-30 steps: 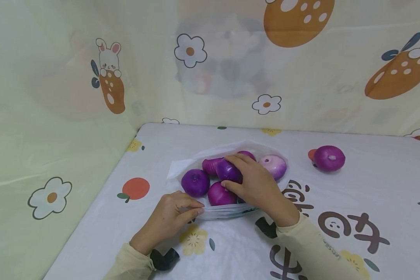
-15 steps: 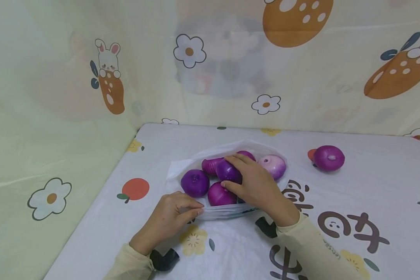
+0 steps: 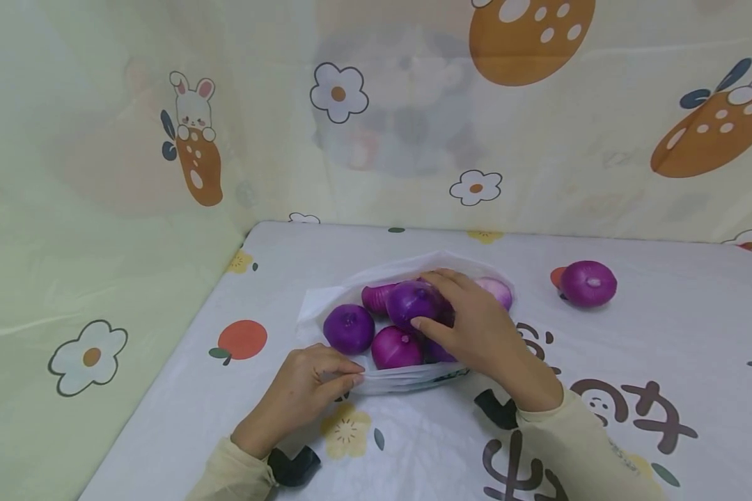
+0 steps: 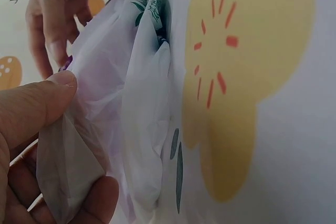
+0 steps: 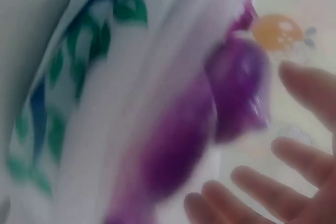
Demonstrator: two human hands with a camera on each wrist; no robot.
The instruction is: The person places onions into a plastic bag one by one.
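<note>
A white plastic bag (image 3: 407,380) with green print lies open on the table, holding several purple onions. My left hand (image 3: 310,383) pinches the bag's near rim at its left; in the left wrist view the thumb and fingers (image 4: 62,80) have the thin plastic between them. Over the bag's right side is my right hand (image 3: 482,330), beside the topmost onion (image 3: 413,305). The right wrist view has the right hand's fingers (image 5: 270,195) spread, apart from that onion (image 5: 239,90). Part of a paler onion (image 3: 496,291) is hidden behind the right hand.
One purple onion (image 3: 589,284) lies outside the bag, to the right on the white printed tablecloth (image 3: 677,327). A patterned curtain (image 3: 388,195) hangs behind the table and along its left side.
My right hand has shifted a little to the right and let go of the topmost onion, which now shows more fully. The left hand stays on the bag's rim.
</note>
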